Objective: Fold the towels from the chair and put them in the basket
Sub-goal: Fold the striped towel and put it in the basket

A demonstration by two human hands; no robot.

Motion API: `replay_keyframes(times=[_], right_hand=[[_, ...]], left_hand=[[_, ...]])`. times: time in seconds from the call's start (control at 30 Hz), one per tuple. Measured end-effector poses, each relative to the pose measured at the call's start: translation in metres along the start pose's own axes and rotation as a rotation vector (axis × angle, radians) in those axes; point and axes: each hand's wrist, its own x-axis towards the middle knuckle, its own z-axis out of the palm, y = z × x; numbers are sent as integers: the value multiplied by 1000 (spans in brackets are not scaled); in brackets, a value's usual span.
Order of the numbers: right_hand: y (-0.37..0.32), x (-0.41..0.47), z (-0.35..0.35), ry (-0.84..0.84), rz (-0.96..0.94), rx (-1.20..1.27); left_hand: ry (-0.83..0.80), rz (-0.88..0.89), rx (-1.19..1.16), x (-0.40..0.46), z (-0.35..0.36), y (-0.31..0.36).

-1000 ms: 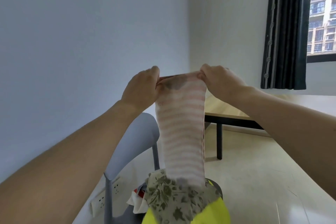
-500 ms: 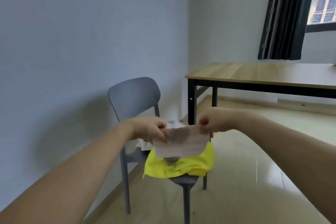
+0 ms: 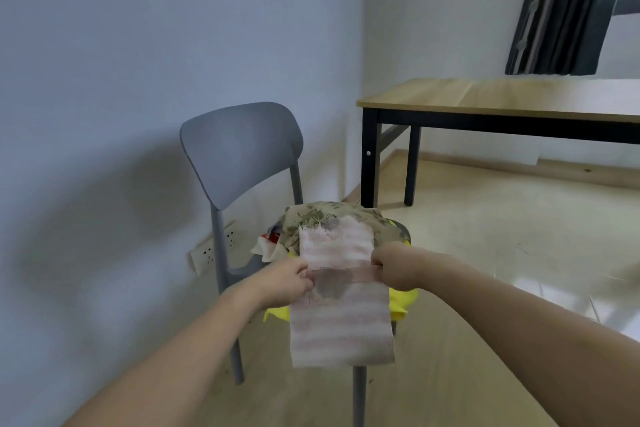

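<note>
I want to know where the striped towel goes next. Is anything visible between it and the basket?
That cannot be judged: no basket shows in this view. Both the left hand and the right hand grip the pink striped towel directly, with nothing between, above the towel pile on the grey chair.

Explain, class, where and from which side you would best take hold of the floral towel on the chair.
Probably the floral towel by its exposed far right edge, from the right. The striped towel, pinched between left hand and right hand, covers its near side.
</note>
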Motion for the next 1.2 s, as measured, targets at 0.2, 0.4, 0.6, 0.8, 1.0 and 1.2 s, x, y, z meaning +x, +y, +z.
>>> replay_keyframes(times=[0.2, 0.4, 0.6, 0.8, 1.0, 1.2], right_hand=[[20, 69, -8, 209, 79, 85], [39, 120, 7, 333, 66, 289], [47, 138, 22, 428, 24, 466], [47, 141, 18, 377, 21, 784], [44, 146, 18, 420, 92, 912], [45, 144, 7, 120, 149, 1000]], left_hand=[[270, 9, 77, 84, -15, -10], [382, 3, 92, 141, -11, -24], [460, -10, 44, 150, -4, -28], [519, 56, -17, 148, -3, -27], [587, 78, -21, 153, -6, -26], [331, -3, 42, 151, -23, -22]])
